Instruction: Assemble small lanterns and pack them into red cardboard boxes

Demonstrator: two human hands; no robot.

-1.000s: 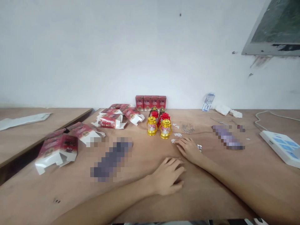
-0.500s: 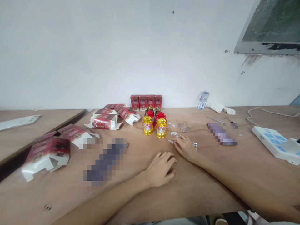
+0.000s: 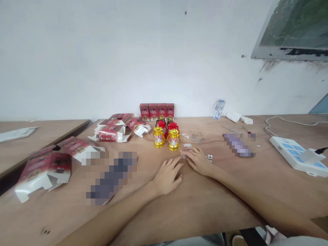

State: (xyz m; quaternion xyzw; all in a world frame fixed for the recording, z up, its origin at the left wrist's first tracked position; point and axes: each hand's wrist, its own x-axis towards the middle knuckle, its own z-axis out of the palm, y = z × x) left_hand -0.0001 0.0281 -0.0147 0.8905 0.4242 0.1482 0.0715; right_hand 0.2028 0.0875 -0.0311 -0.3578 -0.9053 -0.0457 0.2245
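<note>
Two gold lantern ornaments [image 3: 159, 137] stand upright in front of red ones [image 3: 172, 127] and dark bronze ones [image 3: 161, 119]. My right hand [image 3: 198, 162] lies on the table just right of the lanterns. Its fingers are stretched out, the tips over small white pieces [image 3: 183, 156]. Close by, my left hand [image 3: 167, 176] rests palm down with its fingers apart, pointing at those same pieces. I see nothing held in it. More white bits [image 3: 187, 145] are scattered beyond my right hand. Small silver round pieces [image 3: 209, 158] lie beside its wrist, and a heap of thin metal wire parts [image 3: 197, 137] sits farther back.
Four-sided red boxes [image 3: 153, 112] stand in a row by the wall. Opened red cartons [image 3: 48, 171] spread over the left side. A blurred dark object [image 3: 112, 177] lies left of my forearm, a purple one [image 3: 238, 145] at right, near a white power strip [image 3: 294, 153]. A clear bottle [image 3: 219, 108] stands behind.
My left hand has moved forward, nearer to the white pieces and my right fingertips. My right hand stays at about the same place. The whole view has shifted slightly.
</note>
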